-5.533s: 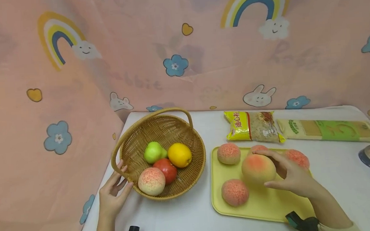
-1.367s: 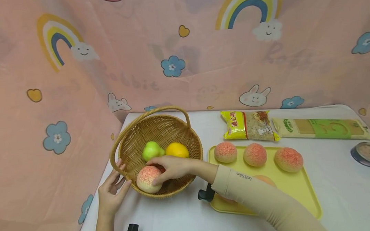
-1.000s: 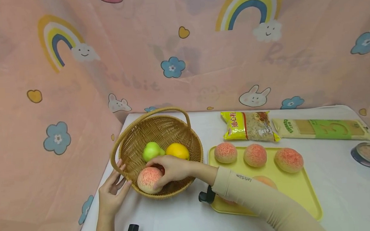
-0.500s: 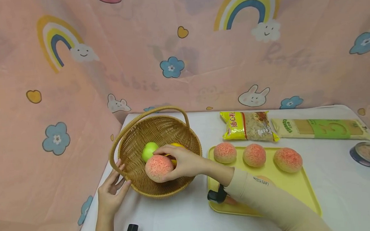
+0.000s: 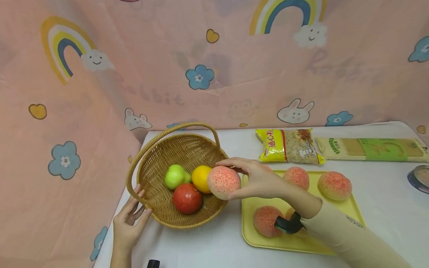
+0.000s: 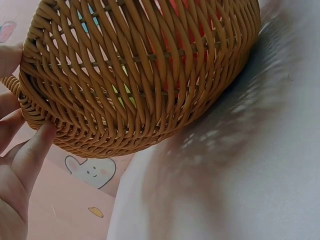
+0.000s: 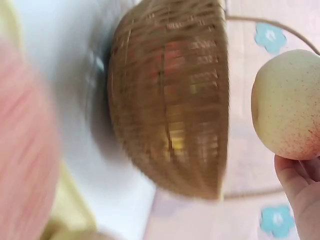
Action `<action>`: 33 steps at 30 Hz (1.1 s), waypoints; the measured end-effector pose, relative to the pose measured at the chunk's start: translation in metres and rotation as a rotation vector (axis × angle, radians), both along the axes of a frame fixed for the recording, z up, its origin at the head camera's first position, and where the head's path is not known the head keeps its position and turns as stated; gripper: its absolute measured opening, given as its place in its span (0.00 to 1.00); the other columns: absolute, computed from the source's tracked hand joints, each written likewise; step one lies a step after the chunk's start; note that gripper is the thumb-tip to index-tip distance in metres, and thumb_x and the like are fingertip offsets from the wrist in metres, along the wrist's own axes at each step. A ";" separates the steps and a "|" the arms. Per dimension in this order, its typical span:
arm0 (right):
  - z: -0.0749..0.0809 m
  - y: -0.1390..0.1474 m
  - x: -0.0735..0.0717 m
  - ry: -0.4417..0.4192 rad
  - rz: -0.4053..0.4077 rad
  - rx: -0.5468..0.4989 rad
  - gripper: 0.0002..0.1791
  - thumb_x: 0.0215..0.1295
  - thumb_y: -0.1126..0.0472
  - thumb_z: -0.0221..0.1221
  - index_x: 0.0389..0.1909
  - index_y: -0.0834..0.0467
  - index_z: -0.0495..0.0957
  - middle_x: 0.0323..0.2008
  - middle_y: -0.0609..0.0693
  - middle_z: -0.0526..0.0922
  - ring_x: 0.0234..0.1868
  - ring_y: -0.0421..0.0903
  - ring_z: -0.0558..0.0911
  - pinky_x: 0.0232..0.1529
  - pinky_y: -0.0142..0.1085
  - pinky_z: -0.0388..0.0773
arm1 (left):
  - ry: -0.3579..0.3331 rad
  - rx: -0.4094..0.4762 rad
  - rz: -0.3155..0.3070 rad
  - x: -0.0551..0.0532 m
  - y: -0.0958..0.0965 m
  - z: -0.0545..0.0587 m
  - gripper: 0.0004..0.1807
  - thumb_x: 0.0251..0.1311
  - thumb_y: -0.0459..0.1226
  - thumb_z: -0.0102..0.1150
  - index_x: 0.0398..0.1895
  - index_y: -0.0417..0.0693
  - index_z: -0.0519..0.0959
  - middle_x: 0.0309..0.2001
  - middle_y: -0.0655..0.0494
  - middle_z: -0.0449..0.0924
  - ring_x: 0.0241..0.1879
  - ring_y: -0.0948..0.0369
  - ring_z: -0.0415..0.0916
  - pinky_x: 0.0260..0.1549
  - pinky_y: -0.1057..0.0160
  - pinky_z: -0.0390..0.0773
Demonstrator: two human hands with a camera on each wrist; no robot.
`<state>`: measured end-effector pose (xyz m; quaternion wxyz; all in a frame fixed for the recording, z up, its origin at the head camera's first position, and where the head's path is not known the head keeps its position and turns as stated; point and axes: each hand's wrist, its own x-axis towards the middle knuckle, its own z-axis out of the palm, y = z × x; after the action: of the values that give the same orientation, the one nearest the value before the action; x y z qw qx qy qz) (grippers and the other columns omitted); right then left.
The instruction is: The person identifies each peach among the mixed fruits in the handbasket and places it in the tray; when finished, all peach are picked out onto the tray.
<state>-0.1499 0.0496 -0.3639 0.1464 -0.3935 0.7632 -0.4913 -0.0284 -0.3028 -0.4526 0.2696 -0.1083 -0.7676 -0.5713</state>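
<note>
In the head view, my right hand (image 5: 261, 180) holds a speckled pink peach (image 5: 224, 182) between fingers and thumb, above the right rim of the wicker basket (image 5: 172, 146). The right wrist view shows the peach's pale side (image 7: 287, 102) raised beyond the basket's rim. My left hand (image 5: 126, 227) grips the basket's left rim at the handle's base; its thumb (image 6: 35, 150) presses the weave from outside. Inside the basket lie a green pear (image 5: 174, 177), a yellow lemon-like fruit (image 5: 201, 178) and a red round fruit (image 5: 187, 198).
Right of the basket stands a yellow tray (image 5: 250, 242) with several peaches (image 5: 334, 185), partly hidden by the right arm. Behind it lie a yellow food packet (image 5: 288, 145) and a long green-banded packet (image 5: 375, 149). A round tin (image 5: 427, 179) sits at far right.
Earlier the right hand set a yellowish peach down on the tray, then reached into the basket. It has since lifted the speckled peach up and rightward, uncovering the red fruit. The left hand stays put.
</note>
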 end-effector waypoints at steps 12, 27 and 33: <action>-0.012 0.105 0.017 0.099 -0.256 0.064 0.40 0.48 0.58 0.72 0.64 0.52 0.67 0.62 0.51 0.72 0.58 0.25 0.69 0.59 0.14 0.65 | 0.094 0.019 -0.066 -0.002 0.001 0.001 0.28 0.42 0.09 0.54 0.53 0.15 0.68 0.65 0.28 0.60 0.66 0.60 0.66 0.51 0.68 0.76; -0.052 0.181 0.065 0.089 -0.589 0.130 0.43 0.45 0.64 0.73 0.66 0.54 0.65 0.58 0.24 0.65 0.56 0.15 0.63 0.51 0.05 0.61 | 0.098 0.032 -0.078 -0.001 0.001 -0.001 0.28 0.43 0.09 0.53 0.53 0.15 0.67 0.65 0.25 0.59 0.66 0.59 0.66 0.50 0.68 0.76; -0.071 0.211 0.074 -0.016 -0.670 0.271 0.44 0.52 0.57 0.70 0.69 0.54 0.60 0.63 0.41 0.66 0.65 0.23 0.59 0.48 0.03 0.59 | 0.117 0.045 -0.094 -0.002 0.000 -0.002 0.28 0.42 0.08 0.52 0.53 0.13 0.66 0.65 0.26 0.59 0.66 0.59 0.66 0.50 0.66 0.75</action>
<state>-0.0756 0.2610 -0.4350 0.0343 -0.0948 0.9068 -0.4093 -0.0300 -0.3026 -0.4543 0.2891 -0.1711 -0.7316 -0.5933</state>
